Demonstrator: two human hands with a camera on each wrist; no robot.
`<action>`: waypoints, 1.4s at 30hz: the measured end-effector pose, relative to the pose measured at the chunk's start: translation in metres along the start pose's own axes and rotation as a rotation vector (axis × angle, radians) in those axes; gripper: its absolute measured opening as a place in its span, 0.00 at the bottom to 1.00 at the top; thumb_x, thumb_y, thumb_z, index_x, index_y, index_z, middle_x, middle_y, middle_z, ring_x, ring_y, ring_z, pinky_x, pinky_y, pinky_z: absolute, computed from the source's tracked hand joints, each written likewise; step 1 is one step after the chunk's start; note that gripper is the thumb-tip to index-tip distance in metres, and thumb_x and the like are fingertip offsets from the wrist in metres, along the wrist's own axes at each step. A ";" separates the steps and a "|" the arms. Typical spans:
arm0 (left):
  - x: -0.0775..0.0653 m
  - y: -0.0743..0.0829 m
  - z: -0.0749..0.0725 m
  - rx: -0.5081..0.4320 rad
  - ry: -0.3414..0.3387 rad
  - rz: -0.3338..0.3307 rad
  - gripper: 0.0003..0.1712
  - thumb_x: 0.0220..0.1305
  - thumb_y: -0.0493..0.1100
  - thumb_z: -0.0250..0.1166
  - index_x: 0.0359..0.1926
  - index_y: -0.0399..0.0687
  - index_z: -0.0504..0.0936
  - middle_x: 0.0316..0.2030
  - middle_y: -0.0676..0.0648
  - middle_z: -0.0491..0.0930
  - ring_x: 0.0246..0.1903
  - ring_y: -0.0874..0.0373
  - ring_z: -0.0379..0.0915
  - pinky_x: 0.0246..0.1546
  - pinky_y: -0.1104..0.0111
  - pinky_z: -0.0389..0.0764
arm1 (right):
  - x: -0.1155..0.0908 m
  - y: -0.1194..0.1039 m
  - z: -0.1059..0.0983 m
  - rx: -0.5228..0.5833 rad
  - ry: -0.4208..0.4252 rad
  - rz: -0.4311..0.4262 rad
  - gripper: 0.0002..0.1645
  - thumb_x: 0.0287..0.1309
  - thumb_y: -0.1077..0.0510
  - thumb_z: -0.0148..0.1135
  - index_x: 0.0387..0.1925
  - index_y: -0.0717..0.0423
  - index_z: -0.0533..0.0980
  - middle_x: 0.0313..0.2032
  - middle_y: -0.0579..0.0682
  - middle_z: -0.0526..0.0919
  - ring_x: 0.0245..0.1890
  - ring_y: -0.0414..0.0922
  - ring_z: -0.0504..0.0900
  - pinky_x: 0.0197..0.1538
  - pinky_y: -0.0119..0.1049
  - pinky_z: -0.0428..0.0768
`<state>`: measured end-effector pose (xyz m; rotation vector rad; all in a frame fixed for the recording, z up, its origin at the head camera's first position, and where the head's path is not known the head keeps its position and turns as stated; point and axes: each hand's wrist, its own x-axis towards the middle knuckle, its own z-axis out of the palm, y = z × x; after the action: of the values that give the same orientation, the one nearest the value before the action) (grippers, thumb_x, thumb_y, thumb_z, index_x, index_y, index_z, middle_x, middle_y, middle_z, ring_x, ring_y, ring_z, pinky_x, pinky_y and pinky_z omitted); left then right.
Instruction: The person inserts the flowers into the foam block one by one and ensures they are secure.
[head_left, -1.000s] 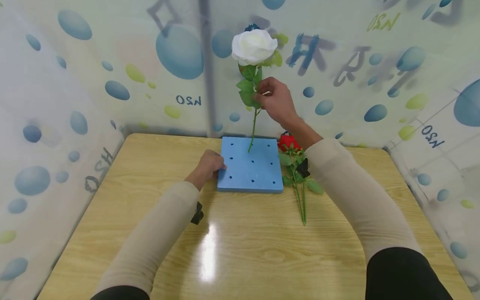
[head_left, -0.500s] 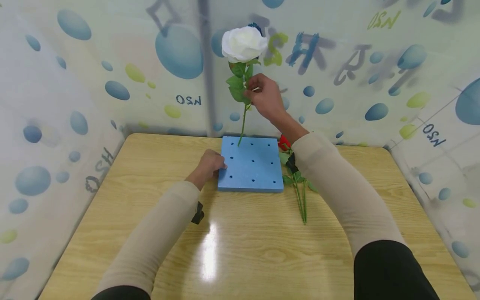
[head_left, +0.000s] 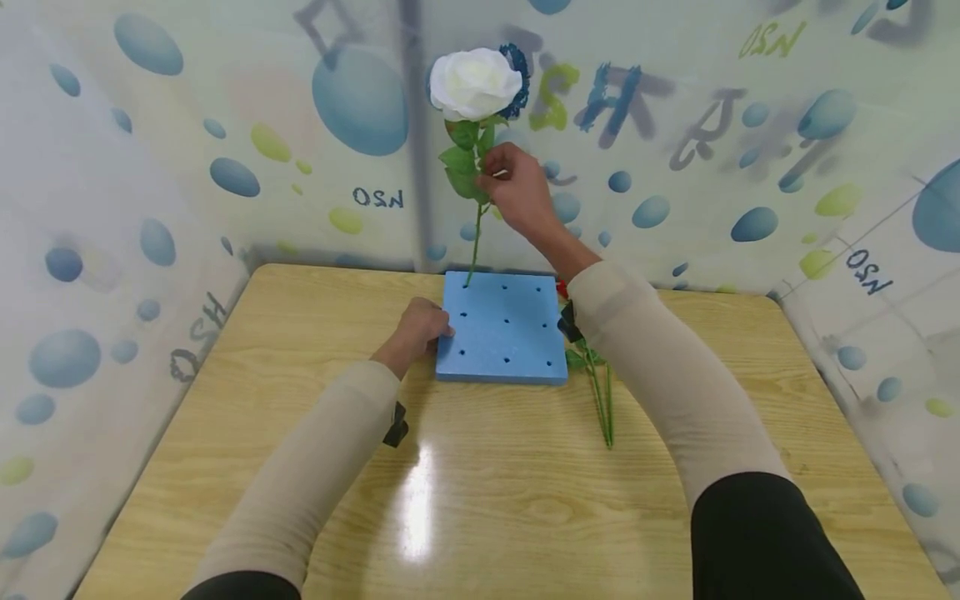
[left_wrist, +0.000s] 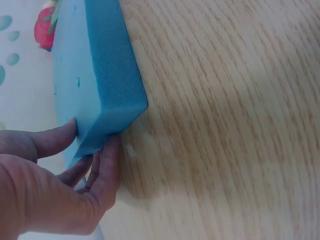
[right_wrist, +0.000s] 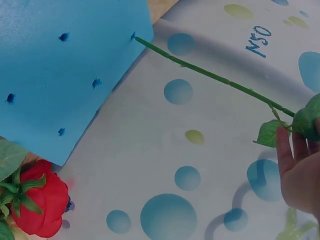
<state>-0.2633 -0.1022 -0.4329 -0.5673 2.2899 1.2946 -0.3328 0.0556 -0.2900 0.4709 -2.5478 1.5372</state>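
Observation:
A white rose stands nearly upright over the back of a blue foam board with several small holes. My right hand pinches its stem among the green leaves. In the right wrist view the green stem reaches down to a hole near the board's corner; its tip touches or is just at that hole, and I cannot tell whether it is inside. My left hand grips the board's left edge, thumb on top and fingers against the side and underneath, as the left wrist view shows.
Right of the board lies a red rose, with green stems beside it on the wooden table; my right forearm partly covers them in the head view. A patterned wall rises behind the table's back edge.
My right hand has carried the white rose left, from above the board's back middle to its back-left hole. The left hand has stayed on the board's edge.

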 end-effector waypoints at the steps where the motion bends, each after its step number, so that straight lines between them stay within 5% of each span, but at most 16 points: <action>1: 0.000 0.000 0.000 0.000 -0.001 -0.001 0.26 0.66 0.32 0.57 0.65 0.38 0.69 0.57 0.40 0.74 0.46 0.52 0.71 0.51 0.59 0.80 | 0.000 0.000 0.001 -0.005 -0.002 -0.001 0.12 0.64 0.60 0.59 0.48 0.57 0.73 0.44 0.51 0.78 0.41 0.44 0.79 0.43 0.33 0.80; 42: 0.002 -0.001 -0.002 -0.022 -0.004 0.003 0.24 0.65 0.32 0.59 0.62 0.37 0.71 0.59 0.39 0.74 0.50 0.51 0.72 0.53 0.59 0.80 | 0.001 0.004 0.031 -0.199 0.020 0.070 0.16 0.68 0.55 0.56 0.53 0.55 0.73 0.49 0.50 0.81 0.47 0.44 0.79 0.46 0.34 0.78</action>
<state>-0.2651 -0.1044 -0.4342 -0.5681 2.2768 1.3221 -0.3341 0.0301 -0.3078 0.3433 -2.6920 1.2826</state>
